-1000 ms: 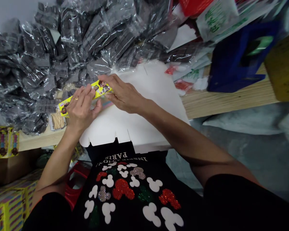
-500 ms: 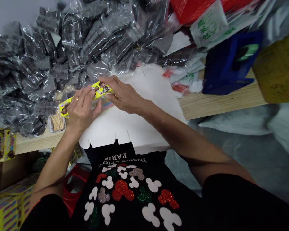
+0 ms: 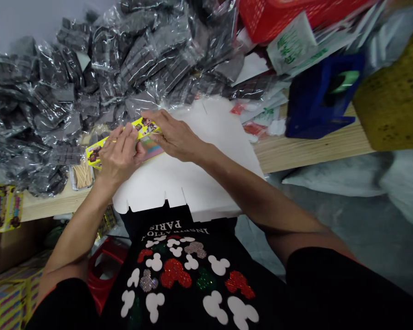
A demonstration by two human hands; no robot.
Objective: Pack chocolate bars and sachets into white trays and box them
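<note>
Head view: left hand [image 3: 119,158] clenched on a yellow printed card strip [image 3: 145,127], fingers curled further across it than a moment earlier; right hand [image 3: 177,136] grasping its right end. Strip held just above a white die-cut card sheet [image 3: 192,192], beside clear-bagged dark packets [image 3: 55,101]. No release by either hand.

Soft light, shaded hand [image 3: 177,136] — edges warped
</note>
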